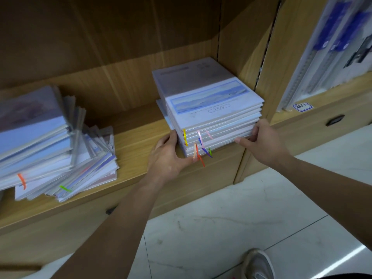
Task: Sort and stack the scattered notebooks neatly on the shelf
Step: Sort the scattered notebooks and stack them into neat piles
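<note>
Notebooks (211, 117) sit at the shelf (136, 141) edge, left grip (171, 154) and right grip (263, 141) clasping their sides; uneven squeezing could splay or drop them.

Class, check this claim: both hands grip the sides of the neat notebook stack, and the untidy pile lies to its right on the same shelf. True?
No. The head view shows the untidy pile to the left of the neat stack, not its right. The left hand and right hand do grip the stack's sides, on the same shelf.
</note>
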A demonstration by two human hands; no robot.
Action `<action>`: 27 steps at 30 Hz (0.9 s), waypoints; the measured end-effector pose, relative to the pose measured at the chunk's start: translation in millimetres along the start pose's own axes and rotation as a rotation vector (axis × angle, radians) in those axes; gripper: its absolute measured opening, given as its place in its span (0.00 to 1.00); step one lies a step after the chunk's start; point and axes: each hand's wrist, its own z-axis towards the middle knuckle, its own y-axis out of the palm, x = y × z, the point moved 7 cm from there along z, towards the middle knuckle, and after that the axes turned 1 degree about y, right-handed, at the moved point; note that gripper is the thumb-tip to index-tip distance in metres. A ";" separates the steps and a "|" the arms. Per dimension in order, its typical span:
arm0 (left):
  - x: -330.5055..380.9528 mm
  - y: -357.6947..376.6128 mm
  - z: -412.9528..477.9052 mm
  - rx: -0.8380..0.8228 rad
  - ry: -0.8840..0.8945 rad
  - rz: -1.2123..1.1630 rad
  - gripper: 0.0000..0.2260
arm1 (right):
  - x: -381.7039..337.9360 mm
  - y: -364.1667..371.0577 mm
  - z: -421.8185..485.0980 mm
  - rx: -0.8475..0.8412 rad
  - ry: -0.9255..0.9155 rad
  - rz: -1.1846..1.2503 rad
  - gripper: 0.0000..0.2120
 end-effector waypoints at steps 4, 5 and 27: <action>-9.1 2.2 7.5 -0.061 -0.009 0.011 0.44 | 1.1 0.7 4.9 -0.012 0.013 0.007 0.22; -10.8 2.2 9.6 -0.073 -0.010 0.009 0.44 | 0.7 0.7 4.9 -0.004 0.014 0.017 0.22; -29.9 -23.2 27.3 -0.155 -0.011 0.239 0.35 | -142.3 14.3 -13.8 0.151 -0.533 -0.441 0.25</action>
